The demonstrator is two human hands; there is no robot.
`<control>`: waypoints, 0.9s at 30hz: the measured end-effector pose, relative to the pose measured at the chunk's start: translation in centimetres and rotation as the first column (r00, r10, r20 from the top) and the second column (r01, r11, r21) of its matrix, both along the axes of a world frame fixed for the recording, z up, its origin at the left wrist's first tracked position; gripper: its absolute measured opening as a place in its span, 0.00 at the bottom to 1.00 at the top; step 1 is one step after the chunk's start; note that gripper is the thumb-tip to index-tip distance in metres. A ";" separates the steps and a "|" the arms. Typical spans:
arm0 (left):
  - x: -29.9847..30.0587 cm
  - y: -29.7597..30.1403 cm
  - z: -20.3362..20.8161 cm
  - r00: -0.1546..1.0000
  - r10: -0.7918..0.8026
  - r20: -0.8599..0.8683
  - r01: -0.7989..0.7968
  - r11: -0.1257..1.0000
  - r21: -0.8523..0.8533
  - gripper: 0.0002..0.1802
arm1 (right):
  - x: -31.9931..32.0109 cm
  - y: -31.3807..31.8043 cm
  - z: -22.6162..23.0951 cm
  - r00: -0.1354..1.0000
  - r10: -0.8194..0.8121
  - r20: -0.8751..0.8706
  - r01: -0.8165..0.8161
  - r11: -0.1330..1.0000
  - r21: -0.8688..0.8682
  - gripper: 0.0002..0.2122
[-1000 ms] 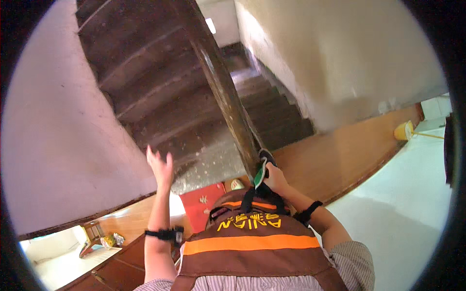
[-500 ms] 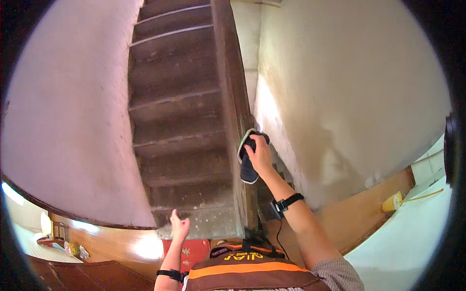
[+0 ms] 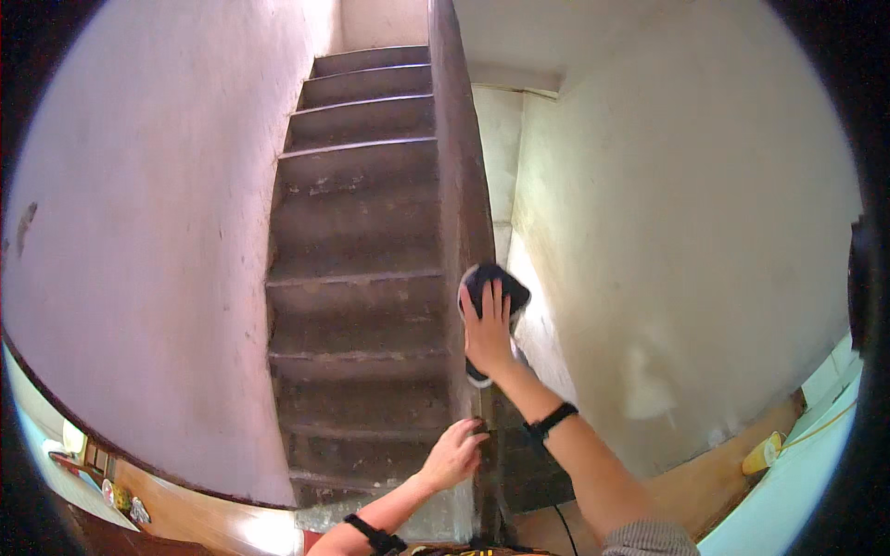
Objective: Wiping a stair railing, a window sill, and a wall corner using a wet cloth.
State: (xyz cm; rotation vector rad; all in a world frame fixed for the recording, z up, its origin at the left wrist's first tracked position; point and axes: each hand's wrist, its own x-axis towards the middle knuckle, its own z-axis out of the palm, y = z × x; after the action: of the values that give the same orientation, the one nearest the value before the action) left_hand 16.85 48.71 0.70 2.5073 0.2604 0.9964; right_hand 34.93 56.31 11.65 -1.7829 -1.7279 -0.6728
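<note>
Head view is taking in, largest first, two pale plaster walls: the left wall (image 3: pixel 139 278) and the right wall (image 3: pixel 686 259), both closing in on a dark staircase (image 3: pixel 357 306) that is climbing away up the middle. Along the stair's right side a tall, thin dividing wall (image 3: pixel 459 185) is running upward (its top edge worn and dark). Lower right, a strip of wooden floor (image 3: pixel 705 482) is showing, with a yellow cup (image 3: pixel 762 454) standing on it near the right wall.

Right hand (image 3: pixel 487 329) is lying flat, fingers spread, pressing a dark cloth (image 3: pixel 496 283) against the top edge of the dividing wall; the cloth is sitting under the palm and poking out past the fingertips. A black wristband (image 3: pixel 549 420) is circling that wrist.

Left hand (image 3: pixel 454 454) is sitting lower, fingers curled around the same wall's edge, gripping it, well below the cloth.
</note>
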 end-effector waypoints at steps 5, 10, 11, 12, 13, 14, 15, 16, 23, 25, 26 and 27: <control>7.6 2.9 6.1 0.994 0.065 0.085 -0.070 0.996 0.054 0.22 | 6.7 9.2 7.7 0.986 -0.058 0.157 0.050 0.997 0.057 0.28; 9.5 4.6 3.8 0.985 0.138 0.102 -0.139 0.990 -0.002 0.21 | 8.6 17.2 15.1 0.963 -0.070 0.261 0.061 0.997 0.040 0.23; 9.0 4.4 3.8 0.983 0.116 0.139 -0.112 0.993 -0.035 0.20 | 8.9 18.9 16.6 0.960 -0.061 0.272 0.050 0.998 0.049 0.24; 10.4 5.0 2.9 0.986 0.065 0.156 -0.051 0.995 -0.091 0.20 | 11.8 20.6 16.6 0.937 -0.117 0.329 0.123 0.992 0.002 0.23; 10.5 5.0 2.7 0.986 0.061 0.154 -0.045 0.993 -0.106 0.17 | 12.8 21.8 18.1 0.913 -0.136 0.385 0.149 0.989 -0.005 0.23; 10.3 4.9 2.8 0.986 0.069 0.152 -0.052 0.993 -0.109 0.17 | 13.2 23.2 19.6 0.890 -0.142 0.434 0.163 0.987 -0.012 0.22; 10.2 4.9 3.0 0.984 0.049 0.172 -0.030 0.993 -0.113 0.16 | 13.6 24.4 21.5 0.877 -0.152 0.456 0.195 0.980 -0.049 0.22; 9.9 5.0 3.0 0.982 0.045 0.183 -0.023 0.992 -0.120 0.16 | 13.5 25.9 22.9 0.870 -0.146 0.471 0.212 0.973 -0.091 0.22; 10.4 4.7 1.8 0.972 0.049 0.230 -0.016 0.990 -0.141 0.14 | 18.9 34.3 29.1 0.887 -0.248 0.389 0.240 0.968 0.072 0.27; 10.8 4.6 1.9 0.962 0.038 0.272 -0.001 0.991 -0.135 0.13 | 22.4 36.3 30.6 0.936 -0.172 0.306 0.135 0.981 0.140 0.31; 10.9 4.8 1.9 0.963 0.033 0.268 0.007 0.989 -0.145 0.13 | 24.2 37.2 30.9 0.957 -0.119 0.265 0.071 0.980 0.184 0.34; 10.3 5.2 2.7 0.963 0.037 0.268 -0.007 0.994 -0.110 0.12 | 23.8 37.8 30.7 0.886 -0.182 0.426 0.021 0.934 0.356 0.32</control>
State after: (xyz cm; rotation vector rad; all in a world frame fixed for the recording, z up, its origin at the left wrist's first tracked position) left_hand 27.17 53.86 3.39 2.2436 0.2516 1.2819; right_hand 58.77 94.11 42.37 -1.5561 -1.6658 -1.4420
